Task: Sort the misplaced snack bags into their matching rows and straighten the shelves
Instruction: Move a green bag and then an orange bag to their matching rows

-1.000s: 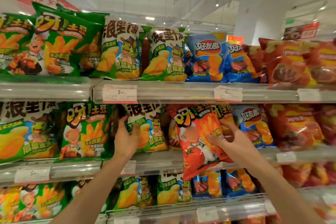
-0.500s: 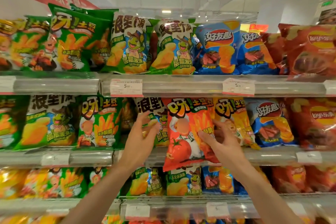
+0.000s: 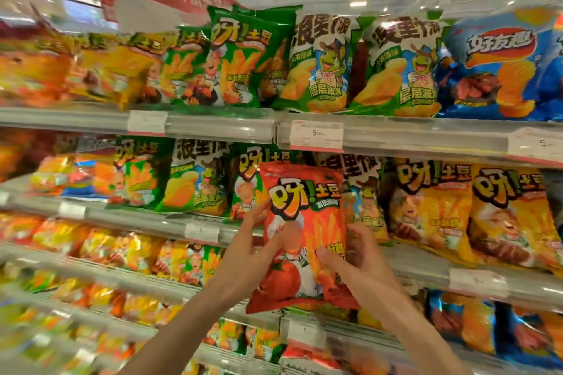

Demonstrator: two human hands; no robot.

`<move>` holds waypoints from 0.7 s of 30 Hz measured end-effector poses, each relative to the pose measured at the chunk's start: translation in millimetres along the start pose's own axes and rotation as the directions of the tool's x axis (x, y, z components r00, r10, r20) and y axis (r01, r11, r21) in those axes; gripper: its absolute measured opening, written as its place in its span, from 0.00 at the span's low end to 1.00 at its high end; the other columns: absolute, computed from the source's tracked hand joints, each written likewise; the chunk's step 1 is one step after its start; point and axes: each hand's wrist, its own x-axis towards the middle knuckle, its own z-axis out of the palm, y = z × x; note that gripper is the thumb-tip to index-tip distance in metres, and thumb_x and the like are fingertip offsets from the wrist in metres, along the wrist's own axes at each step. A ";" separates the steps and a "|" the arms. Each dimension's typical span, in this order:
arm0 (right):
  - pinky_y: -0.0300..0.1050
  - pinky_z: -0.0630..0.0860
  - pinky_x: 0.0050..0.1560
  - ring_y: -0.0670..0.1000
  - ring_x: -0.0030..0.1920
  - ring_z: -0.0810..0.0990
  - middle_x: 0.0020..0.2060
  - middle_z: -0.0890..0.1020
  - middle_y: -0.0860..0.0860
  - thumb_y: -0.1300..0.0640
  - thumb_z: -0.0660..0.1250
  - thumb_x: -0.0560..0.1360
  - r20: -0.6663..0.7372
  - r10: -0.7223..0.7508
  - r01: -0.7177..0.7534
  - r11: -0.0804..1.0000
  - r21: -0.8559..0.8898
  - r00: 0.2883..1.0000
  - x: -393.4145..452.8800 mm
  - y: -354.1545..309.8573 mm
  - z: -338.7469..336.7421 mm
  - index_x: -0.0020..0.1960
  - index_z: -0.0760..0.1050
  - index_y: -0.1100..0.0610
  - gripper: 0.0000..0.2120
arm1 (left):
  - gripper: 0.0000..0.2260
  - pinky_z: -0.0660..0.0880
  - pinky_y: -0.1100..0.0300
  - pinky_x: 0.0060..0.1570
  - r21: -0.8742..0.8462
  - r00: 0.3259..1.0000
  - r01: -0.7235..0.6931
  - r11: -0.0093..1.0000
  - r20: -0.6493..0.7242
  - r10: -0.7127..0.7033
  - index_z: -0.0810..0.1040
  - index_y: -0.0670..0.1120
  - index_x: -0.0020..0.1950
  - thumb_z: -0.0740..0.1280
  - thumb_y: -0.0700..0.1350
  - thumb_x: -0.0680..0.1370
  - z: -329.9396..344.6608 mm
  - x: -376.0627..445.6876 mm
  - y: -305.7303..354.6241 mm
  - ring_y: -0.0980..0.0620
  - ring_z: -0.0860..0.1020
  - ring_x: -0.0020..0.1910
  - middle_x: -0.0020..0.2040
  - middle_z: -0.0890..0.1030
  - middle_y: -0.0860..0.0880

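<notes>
A red tomato-flavour snack bag [image 3: 304, 222] hangs upright in front of the middle shelf [image 3: 426, 271], clear of the rows. My left hand [image 3: 253, 250] grips its left edge and my right hand [image 3: 356, 262] pinches its right side near the bottom. Behind it on the middle shelf stand a green fries bag [image 3: 246, 183], a white-and-green turtle chip bag [image 3: 365, 195] and two yellow fries bags [image 3: 432, 207]. Another turtle bag [image 3: 198, 179] and a green fries bag [image 3: 137, 173] stand further left.
The top shelf [image 3: 426, 137] holds green fries bags [image 3: 240, 61], turtle bags [image 3: 323, 64] and blue chip bags [image 3: 499, 70]. Blurred yellow and orange bags [image 3: 76, 67] fill the left. Lower shelves carry more mixed bags. Price tags [image 3: 316, 135] line the rails.
The view has swung left along the shelves. My left hand has left the turtle bag and taken the red bag's left edge. The red bag has moved left, now held by both hands.
</notes>
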 end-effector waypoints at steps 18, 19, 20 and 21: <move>0.48 0.81 0.55 0.43 0.57 0.79 0.63 0.75 0.45 0.30 0.73 0.63 0.100 -0.031 0.037 0.997 -0.061 0.995 31.2 -74.4 321.4 0.63 0.60 0.37 0.36 | 0.31 0.75 0.56 0.63 0.044 0.989 -0.088 0.995 -0.112 0.092 0.61 0.69 0.73 0.68 0.68 0.72 -310.5 -1.3 -121.1 0.60 0.74 0.65 0.70 0.71 0.58; 0.49 0.80 0.57 0.42 0.57 0.79 0.63 0.74 0.44 0.32 0.73 0.66 0.096 -0.027 0.035 0.996 -0.081 0.995 34.5 -79.0 331.5 0.65 0.59 0.38 0.35 | 0.32 0.74 0.50 0.65 0.036 0.988 -0.083 0.996 -0.124 0.087 0.62 0.70 0.72 0.68 0.71 0.70 -320.1 3.2 -125.9 0.57 0.74 0.67 0.70 0.71 0.59; 0.50 0.79 0.60 0.42 0.58 0.77 0.63 0.72 0.43 0.33 0.72 0.68 0.096 -0.024 0.035 0.993 -0.114 0.995 37.7 -83.9 339.5 0.67 0.58 0.39 0.35 | 0.32 0.73 0.49 0.66 0.017 0.987 -0.081 0.997 -0.140 0.082 0.63 0.69 0.72 0.68 0.70 0.70 -327.2 7.7 -129.2 0.57 0.73 0.67 0.69 0.71 0.60; 0.50 0.77 0.62 0.42 0.59 0.76 0.64 0.71 0.43 0.33 0.71 0.69 0.099 -0.025 0.040 0.987 -0.154 0.995 42.4 -88.1 344.6 0.68 0.57 0.39 0.35 | 0.31 0.72 0.50 0.67 0.003 0.983 -0.083 0.997 -0.162 0.083 0.64 0.68 0.72 0.69 0.67 0.71 -332.2 11.3 -129.8 0.58 0.71 0.68 0.68 0.71 0.60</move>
